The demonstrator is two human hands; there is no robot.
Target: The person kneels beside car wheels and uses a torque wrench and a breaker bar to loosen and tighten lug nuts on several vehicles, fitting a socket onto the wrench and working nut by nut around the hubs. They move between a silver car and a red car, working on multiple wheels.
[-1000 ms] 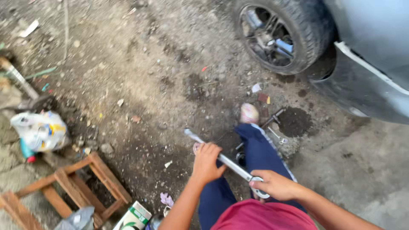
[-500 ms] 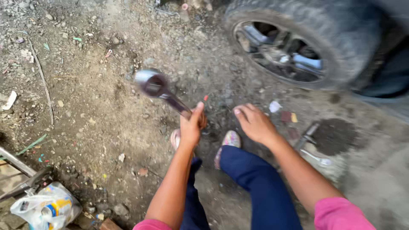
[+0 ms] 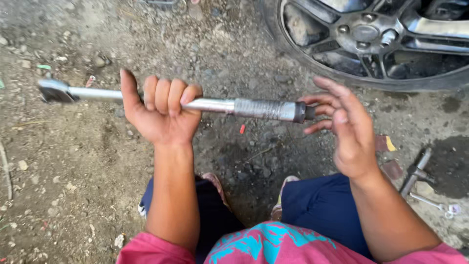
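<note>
The left hand (image 3: 161,115) is gripping the wrench (image 3: 195,103) mid-shaft, holding it level; the right hand (image 3: 344,132) is hovering open, fingertips touching its knurled end. A wheel (image 3: 371,44) is sitting near.

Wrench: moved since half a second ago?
Yes. The wrench pointed away from the car wheel; now it lies level, handle end toward the wheel, in the left hand.

Outdoor roadside repair spot, dirt ground (image 3: 73,161), car wheel (image 3: 376,39), scattered tools (image 3: 415,173)
</note>
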